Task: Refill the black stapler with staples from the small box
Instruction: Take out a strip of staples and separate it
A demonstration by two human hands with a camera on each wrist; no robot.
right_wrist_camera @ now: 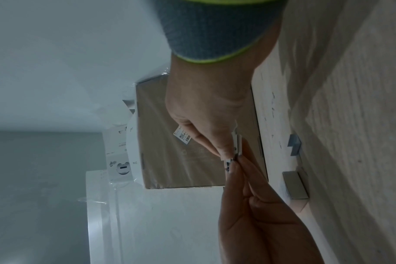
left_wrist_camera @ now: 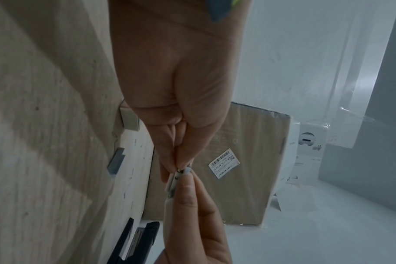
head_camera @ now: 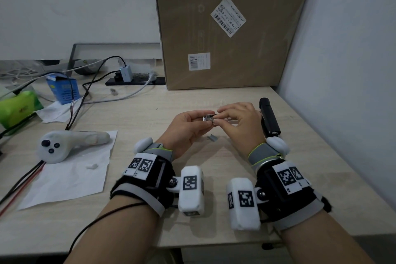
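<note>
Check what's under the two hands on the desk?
A small grey staple strip lies on the light wooden desk below the hands. The small box's contents are hidden by fingers.

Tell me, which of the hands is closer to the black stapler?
The right hand. It is just beside the black stapler on the table, and the left hand is farther off, past the small box both pinch.

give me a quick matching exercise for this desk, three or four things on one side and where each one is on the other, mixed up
Things:
1. small box
2. stapler
3. loose staples
4. controller

Places:
a. on the white paper, far left
b. pinched between both hands
c. lying on the desk beyond the right hand
d. on the desk below the hands

Pairs: 1-b, 2-c, 3-d, 4-a
</note>
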